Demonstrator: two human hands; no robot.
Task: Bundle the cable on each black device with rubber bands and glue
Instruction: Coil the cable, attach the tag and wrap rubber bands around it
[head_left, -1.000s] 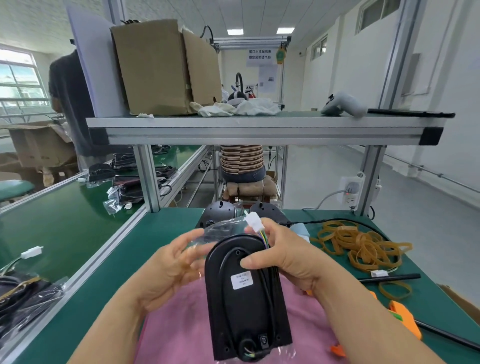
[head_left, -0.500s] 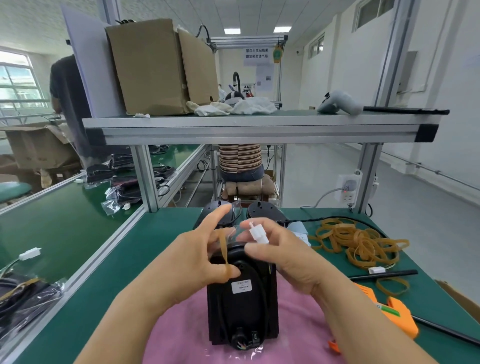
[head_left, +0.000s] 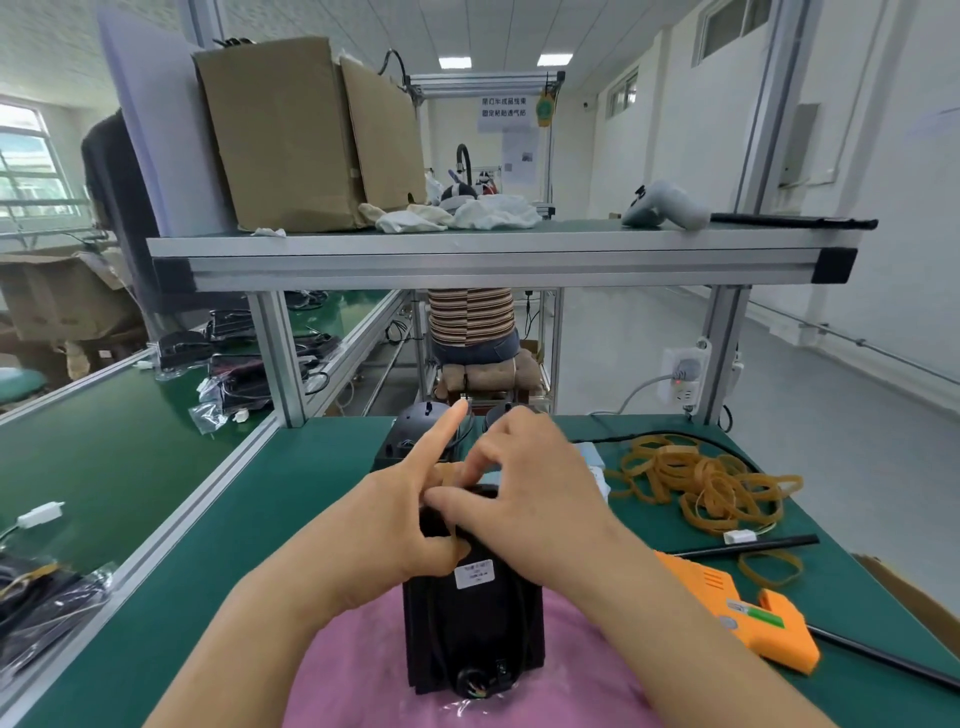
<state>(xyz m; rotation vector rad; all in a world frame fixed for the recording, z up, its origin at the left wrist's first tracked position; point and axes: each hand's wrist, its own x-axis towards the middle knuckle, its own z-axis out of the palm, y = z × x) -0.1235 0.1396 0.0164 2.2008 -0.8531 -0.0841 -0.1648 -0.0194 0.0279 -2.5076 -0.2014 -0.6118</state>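
Where the green desk (head_left: 311, 519) runs to the near edge, a grey shelf (head_left: 467, 260) spans it on metal posts and carries a brown box (head_left: 291, 135). A pink cloth (head_left: 353, 670) lies on the near middle of the desk. The black device (head_left: 472, 623) rests on this cloth with its back to the camera and its top end pointing away. A dark cable loops along that back, and coloured wires show in a round opening at its near end.

Both hands meet at the far end of the device. The left hand (head_left: 400, 519) has its forefinger straight and raised, while its thumb and other fingers curl round a tan band (head_left: 460, 540) and hold it stretched. The right hand (head_left: 535, 488) curls over the top of the device. Its thumb lies across toward the left hand and its fingertips pinch the band; what lies beneath them is hidden.

A heap of bands (head_left: 696, 483) sits to the right on the desk. An orange glue gun (head_left: 748, 618) lies nearer, just beside the right forearm. A white label (head_left: 474, 573) sits on the device just below the hands.
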